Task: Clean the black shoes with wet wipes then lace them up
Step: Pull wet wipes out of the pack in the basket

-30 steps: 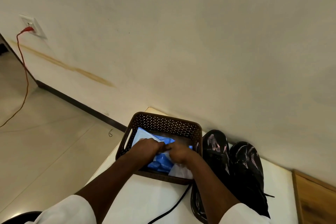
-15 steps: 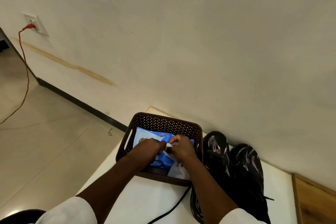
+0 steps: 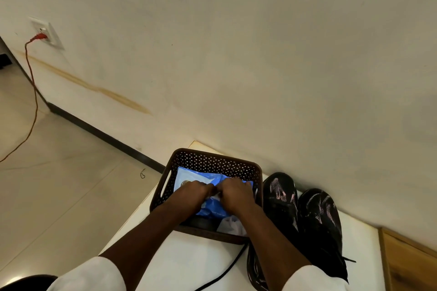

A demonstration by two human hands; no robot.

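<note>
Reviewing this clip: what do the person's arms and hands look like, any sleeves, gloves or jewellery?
Both hands, left hand and right hand, are bare: no gloves, and no rings or watch show. The forearms are uncovered. White sleeves cover the upper arms, the left sleeve and right sleeve ending near the elbows at the bottom of the frame. No markings show on the fabric.

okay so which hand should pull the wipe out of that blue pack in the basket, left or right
Probably the right hand: its grip sits at the white wipe poking from the middle of the blue wipes pack, and the black shoes lie on its side. The left hand rests on the pack inside the brown basket and can steady it.
</note>
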